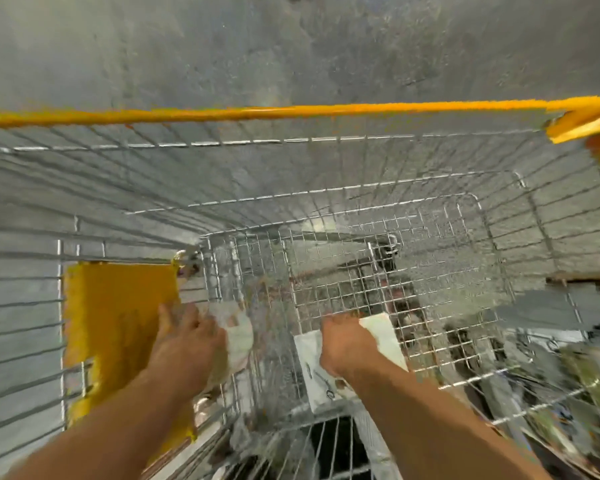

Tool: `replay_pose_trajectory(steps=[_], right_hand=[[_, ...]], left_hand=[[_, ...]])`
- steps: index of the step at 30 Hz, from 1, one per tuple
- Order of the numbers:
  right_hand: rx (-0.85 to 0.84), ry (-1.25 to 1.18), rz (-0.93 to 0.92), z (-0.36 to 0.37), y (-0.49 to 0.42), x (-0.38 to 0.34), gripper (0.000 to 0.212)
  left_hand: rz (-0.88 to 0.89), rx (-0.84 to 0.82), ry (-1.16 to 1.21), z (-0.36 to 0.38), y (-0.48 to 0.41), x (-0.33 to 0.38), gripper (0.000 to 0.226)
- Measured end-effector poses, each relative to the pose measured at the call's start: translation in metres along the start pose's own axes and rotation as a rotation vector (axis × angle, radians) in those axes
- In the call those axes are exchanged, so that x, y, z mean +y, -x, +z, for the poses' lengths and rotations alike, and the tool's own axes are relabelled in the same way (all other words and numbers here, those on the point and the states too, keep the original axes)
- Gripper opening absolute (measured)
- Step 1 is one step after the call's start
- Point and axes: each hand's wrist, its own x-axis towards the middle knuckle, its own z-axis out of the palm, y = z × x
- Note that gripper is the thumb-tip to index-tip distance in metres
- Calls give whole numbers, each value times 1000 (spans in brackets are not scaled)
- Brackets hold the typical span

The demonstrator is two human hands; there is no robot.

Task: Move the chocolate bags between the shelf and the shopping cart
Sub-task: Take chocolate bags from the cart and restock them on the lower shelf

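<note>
I look straight down into a wire shopping cart (361, 216) with a yellow rim. Both my arms reach deep into its basket. My left hand (187, 344) grips a pale, crumpled chocolate bag (239, 336) near the cart's mesh floor, at the left. My right hand (347, 344) grips a white chocolate bag (383, 336) that lies against the floor mesh, its lower part with dark print showing beside my wrist. The picture is blurred by motion.
A yellow plastic flap (118, 327) hangs on the cart's left wall beside my left hand. The yellow top bar (291, 112) crosses the far side. Grey concrete floor (291, 46) lies beyond. Blurred shelf goods (568, 375) show through the wires at the lower right.
</note>
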Motion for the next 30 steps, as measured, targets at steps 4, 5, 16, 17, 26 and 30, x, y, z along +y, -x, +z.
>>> replay_pose_trajectory(steps=[4, 5, 16, 17, 26, 30], right_hand=[[-36, 210, -41, 15, -14, 5, 72], [-28, 247, -52, 15, -16, 6, 75], [-48, 334, -167, 16, -12, 12, 36], [-74, 264, -155, 14, -8, 12, 30], [36, -207, -43, -9, 57, 17, 14], [168, -367, -34, -29, 107, 22, 9]], left_hand=[[85, -113, -163, -2, -13, -9, 70], [85, -92, -150, -3, -16, -9, 65], [149, 89, -83, -7, -3, -16, 27], [153, 124, -64, -7, 1, -15, 24], [72, 260, 221, -27, 54, 5, 42], [24, 344, 520, -45, 90, 11, 56]])
